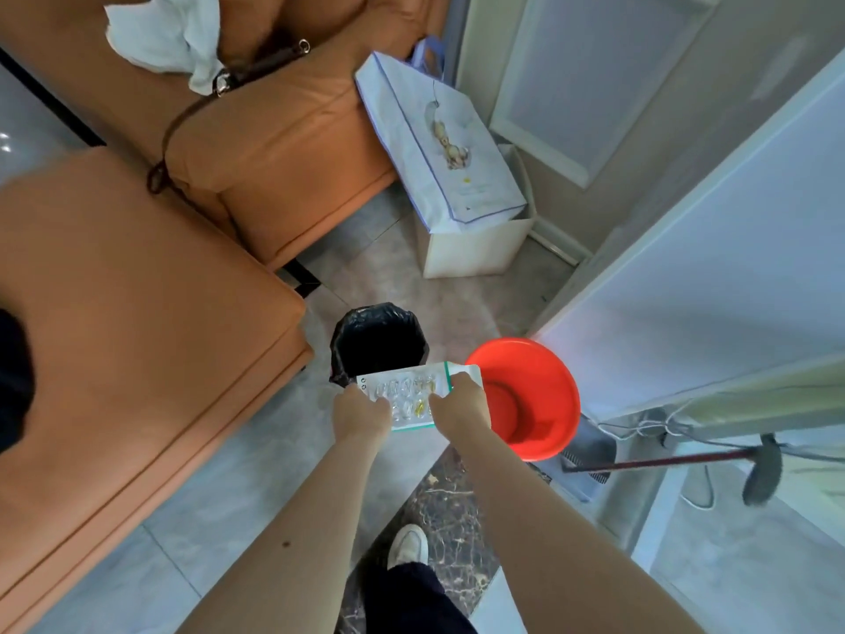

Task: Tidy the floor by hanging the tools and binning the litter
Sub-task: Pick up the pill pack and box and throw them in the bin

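1. Orange sofa (137, 313), left of both hands.
2. Red basin (544, 400), just right of right hand (459, 400).
3. Black-lined bin (379, 343), just beyond hands.
4. Blister pack (411, 395), gripped btwn left hand (359, 411) & right hand, near bin's rim.

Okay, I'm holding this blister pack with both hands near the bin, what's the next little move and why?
Probably ease it forward a touch and let go. The left hand and right hand pinch the clear plastic blister pack at its two ends, and only its far edge overlaps the mouth of the black-lined waste bin; the red plastic basin sits right beside it.
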{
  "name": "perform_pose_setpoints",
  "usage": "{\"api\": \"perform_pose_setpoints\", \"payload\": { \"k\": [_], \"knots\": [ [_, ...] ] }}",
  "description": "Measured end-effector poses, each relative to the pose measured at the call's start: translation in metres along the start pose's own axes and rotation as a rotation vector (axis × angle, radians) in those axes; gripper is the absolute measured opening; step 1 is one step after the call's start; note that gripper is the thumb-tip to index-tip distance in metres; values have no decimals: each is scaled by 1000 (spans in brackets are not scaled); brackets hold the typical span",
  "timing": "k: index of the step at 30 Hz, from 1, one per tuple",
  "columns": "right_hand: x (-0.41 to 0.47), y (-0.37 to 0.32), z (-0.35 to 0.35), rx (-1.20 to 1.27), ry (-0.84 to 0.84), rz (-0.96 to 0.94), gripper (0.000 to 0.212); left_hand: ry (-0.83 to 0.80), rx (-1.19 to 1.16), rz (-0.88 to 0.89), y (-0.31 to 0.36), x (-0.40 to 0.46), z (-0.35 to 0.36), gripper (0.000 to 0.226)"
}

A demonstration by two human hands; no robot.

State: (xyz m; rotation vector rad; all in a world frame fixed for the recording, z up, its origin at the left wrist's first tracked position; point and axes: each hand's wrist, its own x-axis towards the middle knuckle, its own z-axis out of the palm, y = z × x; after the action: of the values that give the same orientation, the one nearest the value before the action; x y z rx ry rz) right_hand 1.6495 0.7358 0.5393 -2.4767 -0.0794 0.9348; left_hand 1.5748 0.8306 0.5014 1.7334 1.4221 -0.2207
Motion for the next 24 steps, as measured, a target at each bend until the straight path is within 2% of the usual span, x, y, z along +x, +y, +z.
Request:
{"api": "perform_pose_setpoints", "payload": {
  "k": [12,19,24],
  "knots": [
    [138,-13,67,-35,-7,185,30,-107,85,-80,12,152,54,40],
    [182,-34,95,34,3,351,28,-210,152,-70,19,211,62,49],
    [200,-47,105,54,5,443,26,-271,214,-54,28,239,58,48]
  ]
}}
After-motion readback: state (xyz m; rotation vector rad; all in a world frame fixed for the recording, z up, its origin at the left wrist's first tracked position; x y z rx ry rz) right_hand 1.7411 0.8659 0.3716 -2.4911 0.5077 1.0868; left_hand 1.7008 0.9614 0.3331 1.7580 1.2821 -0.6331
